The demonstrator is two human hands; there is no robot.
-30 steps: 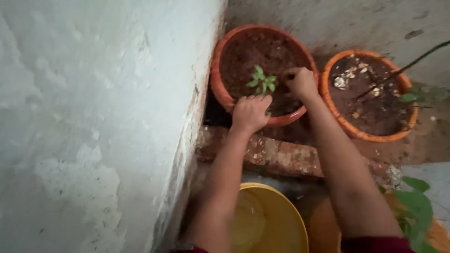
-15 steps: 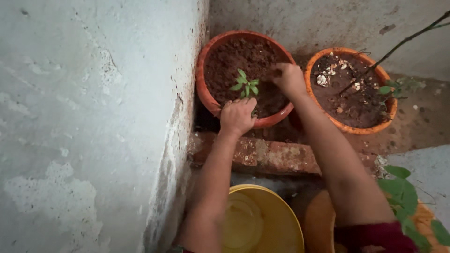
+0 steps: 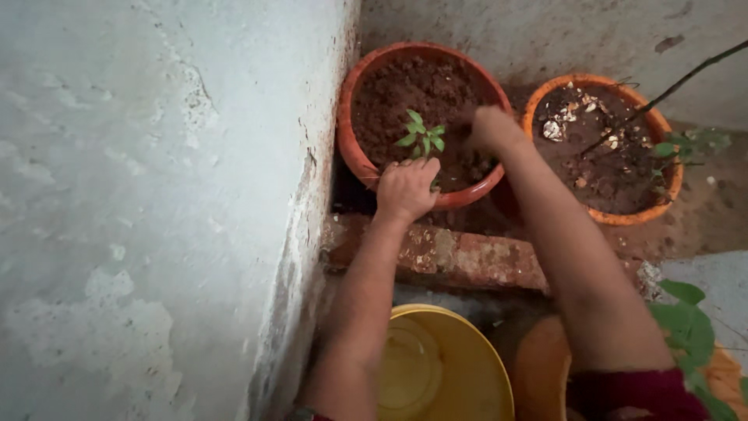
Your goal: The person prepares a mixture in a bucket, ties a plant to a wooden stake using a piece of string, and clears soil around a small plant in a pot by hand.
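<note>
Small green seedling (image 3: 422,139) stands upright in dark loose soil (image 3: 405,97) inside a round terracotta-red clay pot (image 3: 348,148), between the two hands. Left hand (image 3: 405,189): curled over the near rim just below the stem, fingers folded onto soil; cannot tell if it grips anything. Right hand (image 3: 489,129): knuckles down in the soil just right of the seedling, fingertips buried, grip not visible.

Judgement: firming works best pressing evenly from both sides, keeping the stem vertical and leaves free.

Beyond the right hand: orange pot (image 3: 670,199) with a thin bare twig (image 3: 662,97). Below the wrists: weathered brick ledge (image 3: 467,257), yellow plastic bucket (image 3: 467,366).
</note>
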